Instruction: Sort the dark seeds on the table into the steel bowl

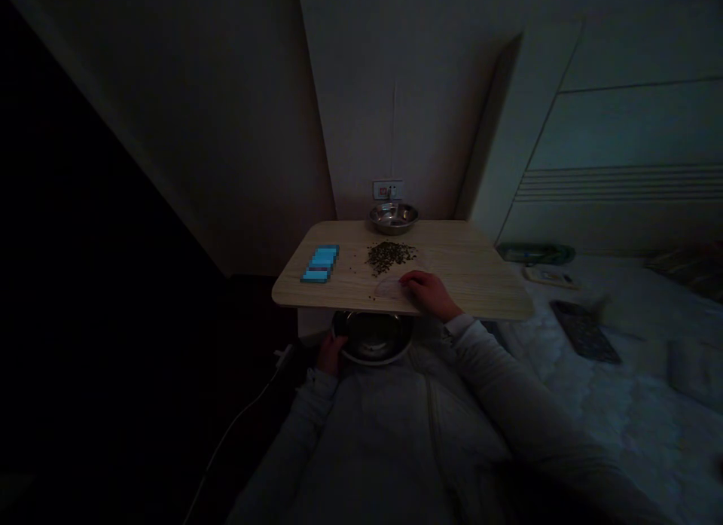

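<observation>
My left hand (330, 353) is closed on the rim of a wide metal bowl (373, 350), which sits just below the table's front edge. On the wooden tabletop (463, 254) my right hand (428, 291) pinches a thin, see-through, half-round piece (388, 287) that looks like a plastic scraper. This piece lies low over the board near its front edge. Beyond it is a loose pile of small dark green and brown bits (388, 255), like seeds or dried grains. A few stray bits lie around the pile and near the scraper.
A smaller metal bowl (394, 219) stands at the table's back edge, under a wall socket (388, 190). To the left lies a phone with a lit screen (320, 264). A bed (599, 404) with several items is on the right; a white cable (237, 419) runs at lower left.
</observation>
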{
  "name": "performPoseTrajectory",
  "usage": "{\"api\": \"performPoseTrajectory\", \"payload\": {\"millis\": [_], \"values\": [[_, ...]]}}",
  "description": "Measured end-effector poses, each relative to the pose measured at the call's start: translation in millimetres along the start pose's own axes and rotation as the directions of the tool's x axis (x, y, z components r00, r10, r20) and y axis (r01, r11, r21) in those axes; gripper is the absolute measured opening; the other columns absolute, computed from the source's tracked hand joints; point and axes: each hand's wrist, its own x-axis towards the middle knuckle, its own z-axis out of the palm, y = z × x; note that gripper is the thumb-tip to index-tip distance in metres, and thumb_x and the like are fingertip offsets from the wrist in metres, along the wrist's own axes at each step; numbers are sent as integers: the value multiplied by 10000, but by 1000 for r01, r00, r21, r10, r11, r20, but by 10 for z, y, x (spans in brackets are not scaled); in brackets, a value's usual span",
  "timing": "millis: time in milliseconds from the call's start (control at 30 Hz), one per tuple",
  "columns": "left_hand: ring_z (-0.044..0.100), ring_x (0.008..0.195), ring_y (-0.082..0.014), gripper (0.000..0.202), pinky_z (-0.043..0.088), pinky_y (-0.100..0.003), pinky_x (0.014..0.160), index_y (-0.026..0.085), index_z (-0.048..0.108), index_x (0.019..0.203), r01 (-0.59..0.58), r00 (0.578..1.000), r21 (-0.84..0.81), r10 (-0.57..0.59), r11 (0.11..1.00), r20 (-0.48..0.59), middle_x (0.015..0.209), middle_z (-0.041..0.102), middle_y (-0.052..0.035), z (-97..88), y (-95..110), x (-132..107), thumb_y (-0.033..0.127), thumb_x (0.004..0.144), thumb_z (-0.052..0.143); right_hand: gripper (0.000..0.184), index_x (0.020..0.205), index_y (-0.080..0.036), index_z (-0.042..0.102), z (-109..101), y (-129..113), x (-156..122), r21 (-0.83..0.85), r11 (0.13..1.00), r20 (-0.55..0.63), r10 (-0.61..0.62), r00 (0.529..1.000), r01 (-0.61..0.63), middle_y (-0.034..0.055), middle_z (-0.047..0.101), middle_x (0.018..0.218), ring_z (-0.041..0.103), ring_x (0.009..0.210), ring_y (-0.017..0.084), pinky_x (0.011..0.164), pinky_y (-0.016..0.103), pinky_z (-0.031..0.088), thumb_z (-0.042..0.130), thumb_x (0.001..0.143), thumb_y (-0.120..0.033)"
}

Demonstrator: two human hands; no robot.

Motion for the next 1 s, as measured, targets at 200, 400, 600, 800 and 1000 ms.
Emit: {"api": "performPoseTrajectory", "payload": {"millis": [200, 400, 600, 800, 1000], "values": [[666, 846, -272, 201, 506, -367, 788, 220, 686, 652, -17, 1000, 6, 17, 1000, -15, 739, 735, -29, 25, 65, -51, 309, 472, 675, 181, 716, -210, 728, -11, -18, -7, -6, 1000, 20, 7, 1000, -7, 20, 745, 789, 652, 791, 183, 845, 325, 502, 548, 720, -204], [650, 857, -274, 293, 473, -388, 838, 214, 685, 717, -1, 1000, 8, 1, 1000, -23, 746, 714, -28, 12, 53, -38, 345, 455, 679, 196, 743, -200, 735, -5, -48, -12, -44, 998, 20, 49, 999, -48, 45, 750, 846, 666, 846, 200, 885, 345, 499, 539, 734, -197], [646, 858, -270, 208, 478, -372, 808, 224, 683, 679, -16, 1000, 3, 16, 1000, 5, 722, 699, -21, -7, 1, 2, 304, 487, 685, 189, 732, -203, 729, 11, -27, -4, -41, 998, 10, 50, 999, -49, 36, 752, 839, 666, 843, 197, 884, 342, 497, 541, 730, -203], [662, 863, -275, 207, 484, -376, 816, 218, 691, 690, 13, 1000, -36, -14, 999, -13, 722, 707, -26, -2, -51, 27, 292, 496, 689, 192, 730, -202, 736, 2, -9, -1, -26, 999, 15, 26, 1000, -26, 37, 751, 832, 664, 835, 196, 886, 346, 499, 544, 727, -202], [656, 956, -306, 211, 483, -402, 870, 218, 654, 657, -18, 1000, -19, 19, 1000, 10, 770, 714, -46, 2, 23, -22, 329, 481, 688, 196, 731, -201, 738, 10, 26, 0, -9, 1000, 3, 10, 1000, -10, 29, 749, 806, 658, 798, 188, 851, 330, 502, 542, 725, -209]]}}
